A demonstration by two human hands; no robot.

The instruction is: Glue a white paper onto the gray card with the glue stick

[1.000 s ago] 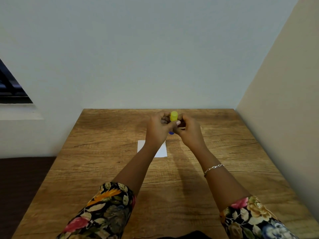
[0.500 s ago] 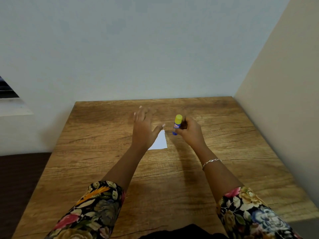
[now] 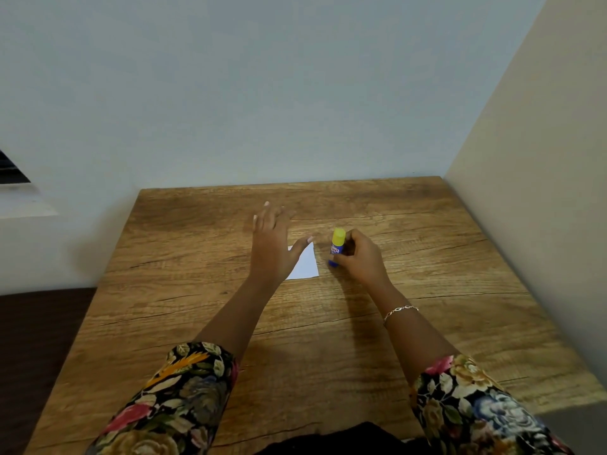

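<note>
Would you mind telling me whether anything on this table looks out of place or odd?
Nothing is spilled or damaged. One oddity: no gray card is visible, only the white paper under the left hand; the right hand holds the capped glue stick.

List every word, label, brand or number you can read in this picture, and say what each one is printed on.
Glue stick, held in the right hand: a small red-and-white label on the blue body, but the lettering is too small and blurred to read.
White paper under the open left hand: no print visible.
Wooden table, walls and floral sleeves: no text or numbers.
Nothing in this picture can be read as words.
</note>
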